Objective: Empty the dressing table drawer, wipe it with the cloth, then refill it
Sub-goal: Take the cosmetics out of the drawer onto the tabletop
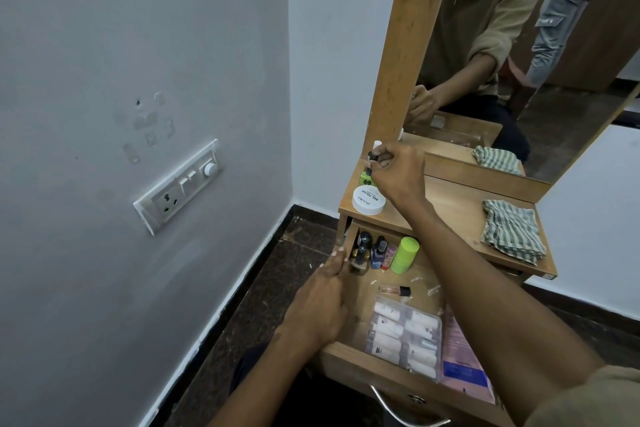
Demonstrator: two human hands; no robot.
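Right hand (pixel 398 172): over worktop (pixel 450 204) back-left corner, grip pinched on small dark bottle (pixel 372 157); bottle mostly hidden by fingers.
Left hand (pixel 322 302): on left wall of open drawer (pixel 346 362), fingers curled over the edge.
Drawer: bottles, green tube (pixel 404 255), packets inside; right part hidden by forearm.
Cloth (pixel 512 230): folded on worktop, right side.

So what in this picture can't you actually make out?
All in the head view:
- The small dark bottle on the wooden tabletop: the right hand covers most of it.
- The green box behind the round white tub: hand and tub hide it.
- The open wooden drawer: its back is under the tabletop, its right side behind the forearm.
- Labels in the clear plastic pack: too small.
- The left hand: fingertips hidden.
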